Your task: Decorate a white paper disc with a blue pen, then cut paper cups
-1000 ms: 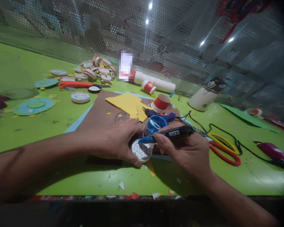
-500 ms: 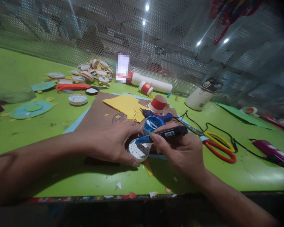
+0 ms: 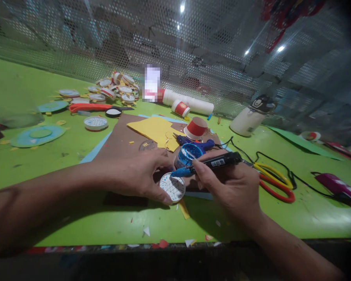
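My left hand [image 3: 140,175] pinches a small white round disc [image 3: 172,187] marked with a blue grid, holding it down near the table's front edge. My right hand [image 3: 228,187] grips a black marker with a blue tip [image 3: 206,164], and the tip rests on the disc's upper edge. Just behind the disc lie a blue round lid [image 3: 190,153] and a blue glue gun [image 3: 195,143] on a brown sheet [image 3: 119,140].
Yellow paper [image 3: 155,128] and a red-and-white paper cup [image 3: 196,128] lie on the brown sheet. Red-and-yellow scissors [image 3: 273,183] and a black cable lie to the right, a white bottle [image 3: 251,117] behind. A pile of discs [image 3: 117,88] sits at the back left on the green table [image 3: 46,168].
The marker tip has shifted a little across the disc's top edge. My left hand stays on the disc. The view has moved slightly.
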`<action>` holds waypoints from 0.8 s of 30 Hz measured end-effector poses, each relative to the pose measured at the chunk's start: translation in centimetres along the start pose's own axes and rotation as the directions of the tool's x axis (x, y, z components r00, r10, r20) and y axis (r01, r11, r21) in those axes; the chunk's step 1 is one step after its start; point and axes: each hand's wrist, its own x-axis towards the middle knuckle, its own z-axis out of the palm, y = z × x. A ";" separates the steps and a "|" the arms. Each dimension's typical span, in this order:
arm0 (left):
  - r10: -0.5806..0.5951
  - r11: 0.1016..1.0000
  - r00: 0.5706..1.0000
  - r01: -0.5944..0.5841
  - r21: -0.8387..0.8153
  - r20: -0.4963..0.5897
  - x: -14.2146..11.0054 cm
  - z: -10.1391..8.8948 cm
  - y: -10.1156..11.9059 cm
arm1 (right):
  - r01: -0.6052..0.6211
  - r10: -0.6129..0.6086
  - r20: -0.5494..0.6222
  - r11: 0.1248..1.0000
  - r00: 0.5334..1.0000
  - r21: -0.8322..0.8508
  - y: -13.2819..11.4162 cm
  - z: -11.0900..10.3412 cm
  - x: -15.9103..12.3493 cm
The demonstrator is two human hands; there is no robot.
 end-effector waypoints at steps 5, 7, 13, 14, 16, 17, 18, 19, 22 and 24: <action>0.051 0.999 0.998 -0.051 0.016 -0.032 0.1 0.1 0.0 | 0.002 -0.002 0.019 1.000 1.000 0.004 0.0 0.1 0.0; 0.048 0.999 0.998 -0.048 0.019 -0.032 0.2 0.1 0.0 | 0.006 -0.006 0.020 1.000 1.000 0.021 0.0 0.2 0.0; 0.033 0.999 0.999 -0.032 0.037 -0.029 0.2 0.2 -0.1 | 0.012 -0.011 0.046 1.000 0.999 -0.016 0.0 0.1 -0.1; 0.024 0.999 0.999 -0.023 0.043 -0.027 0.1 0.2 -0.1 | 0.011 -0.010 0.050 1.000 0.999 -0.015 -0.1 0.1 -0.1; 0.013 0.999 1.000 -0.012 0.044 -0.025 0.1 0.2 -0.1 | 0.008 -0.007 0.056 1.000 0.998 -0.018 -0.1 0.1 -0.1; 0.015 0.999 0.999 -0.014 0.040 -0.029 0.0 0.3 -0.1 | 0.010 -0.009 0.056 1.000 0.998 -0.023 -0.1 0.1 -0.1; 0.017 0.999 0.999 -0.016 0.035 -0.034 0.0 0.3 -0.1 | 0.015 -0.013 0.056 1.000 0.998 -0.027 -0.2 0.1 -0.1; 0.016 0.999 0.999 -0.015 0.029 -0.038 0.0 0.3 -0.1 | 0.014 -0.012 0.057 0.999 0.998 -0.030 -0.2 0.1 -0.1; 0.005 1.000 0.999 -0.004 0.024 -0.043 0.0 0.3 0.0 | 0.026 -0.025 0.070 1.000 0.997 -0.013 -0.2 0.1 -0.1; -0.006 0.999 0.999 0.008 0.039 -0.047 0.0 0.3 0.1 | 0.041 -0.041 0.082 0.999 0.996 0.002 -0.3 0.2 -0.1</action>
